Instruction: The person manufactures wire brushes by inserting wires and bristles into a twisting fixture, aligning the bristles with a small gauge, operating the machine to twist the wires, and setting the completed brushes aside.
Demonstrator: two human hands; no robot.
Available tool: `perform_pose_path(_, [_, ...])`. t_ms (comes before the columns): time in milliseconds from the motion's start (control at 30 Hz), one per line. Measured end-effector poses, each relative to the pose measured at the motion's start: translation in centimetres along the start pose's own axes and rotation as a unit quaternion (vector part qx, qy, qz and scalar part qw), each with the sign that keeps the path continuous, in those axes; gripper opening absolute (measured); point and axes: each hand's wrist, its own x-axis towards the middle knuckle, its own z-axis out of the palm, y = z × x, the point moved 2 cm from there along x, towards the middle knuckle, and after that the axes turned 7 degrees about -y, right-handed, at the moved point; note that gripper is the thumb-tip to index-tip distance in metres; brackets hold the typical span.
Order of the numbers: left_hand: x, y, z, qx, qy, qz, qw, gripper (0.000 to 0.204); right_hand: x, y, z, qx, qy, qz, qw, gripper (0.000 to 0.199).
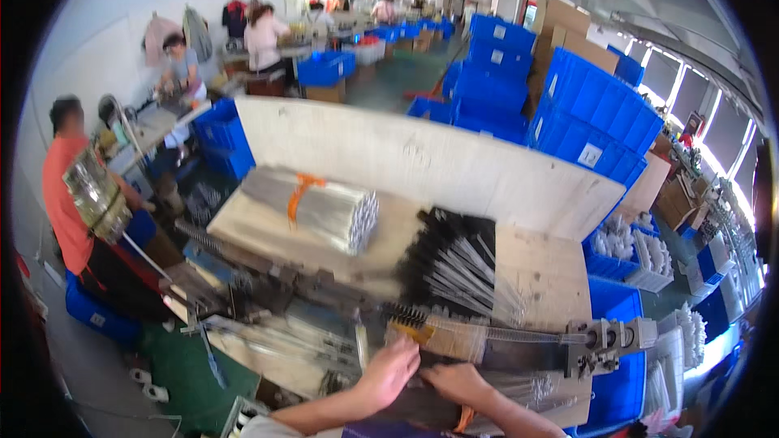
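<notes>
My left hand (391, 369) is bent with its fingers drawn together, its fingertips at a small yellow block (415, 330) on the machine bench. What those fingers pinch, if anything, is too small to tell. Close beside it, my right hand (461, 383) has curled fingers, and their contents are hidden. Just behind the block sits a dark, ribbed, coil-like part (403, 313). A long, thin, pale length (527, 337) runs from near the block to a grey metal fixture (608, 346) on the right.
A bundle of silvery rods (324, 209) tied with an orange strap lies on the wooden board. Beside it is a pile of black-bristled pieces with pale stems (462, 272). A plywood panel (422, 158) stands behind. Blue crates (596, 105) are stacked beyond; a person (69, 195) stands at left.
</notes>
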Motion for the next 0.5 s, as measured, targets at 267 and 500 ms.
perform_pose_path(267, [-11.2,7.3,-5.7,0.310,0.021,0.182,0.933,0.061,0.3,0.7,-0.7,0.010,0.005,-0.067,0.998,0.020])
perform_pose_path(500, [-21.2,18.1,-21.5,0.724,0.624,0.215,0.202,0.092,-2.7,1.7,-5.5,0.180,0.144,-0.056,0.971,0.019])
